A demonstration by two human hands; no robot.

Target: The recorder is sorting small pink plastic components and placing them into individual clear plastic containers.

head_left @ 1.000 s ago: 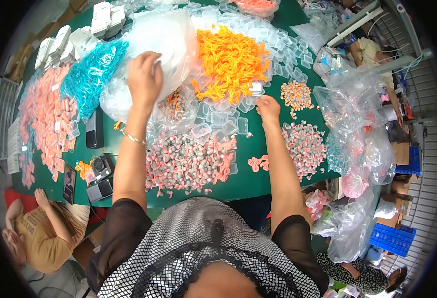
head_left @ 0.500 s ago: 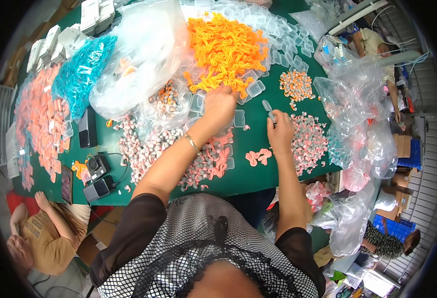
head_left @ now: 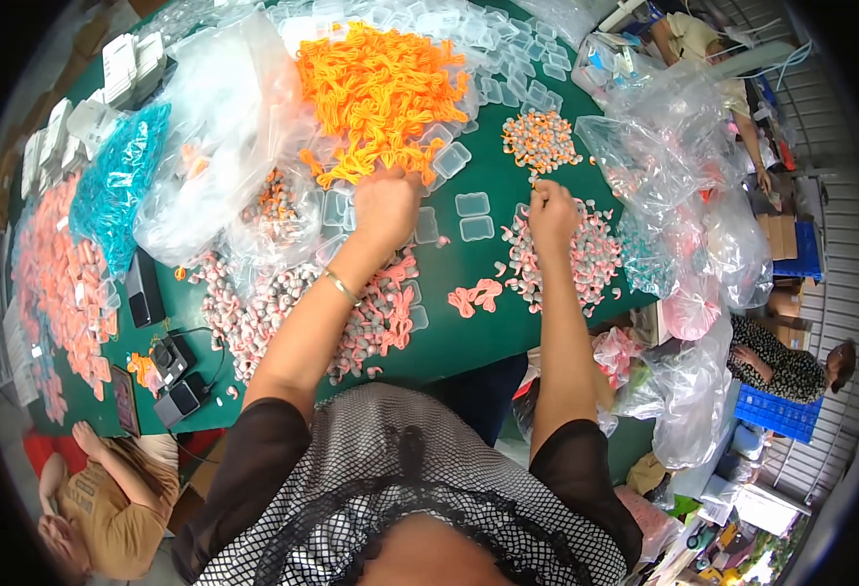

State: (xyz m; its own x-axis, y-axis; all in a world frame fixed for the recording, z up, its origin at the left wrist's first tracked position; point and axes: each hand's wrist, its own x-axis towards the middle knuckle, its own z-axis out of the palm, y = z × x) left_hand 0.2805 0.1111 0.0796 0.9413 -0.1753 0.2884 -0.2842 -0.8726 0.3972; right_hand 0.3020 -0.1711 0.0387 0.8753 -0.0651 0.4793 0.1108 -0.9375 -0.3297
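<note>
My left hand (head_left: 388,207) is closed at the near edge of a heap of orange cord bundles (head_left: 381,93), its fingertips on the cord and partly hidden by the hand. Farther right, the fingers of my right hand (head_left: 553,220) are pinched on a small orange-and-grey piece (head_left: 535,179). Beyond that hand lies a pile of similar orange-and-grey pieces (head_left: 541,139). Under and beside it spread curled pink-and-grey pieces (head_left: 591,259). Between my hands a small clear plastic box (head_left: 473,216) lies with its two halves unfolded on the green table.
Pink cord bundles (head_left: 475,297) lie near the table's front edge (head_left: 449,359). More clear boxes (head_left: 517,59) cover the far side. Plastic bags (head_left: 224,127) stand left, beside a teal bag (head_left: 122,186). Other bags (head_left: 674,176) crowd the right. A seated person (head_left: 117,498) is at the left.
My right hand has moved away from me to the orange-and-grey pile; the clear case it held now lies unfolded between my hands. My left hand stays at the orange cords. The view has shifted.
</note>
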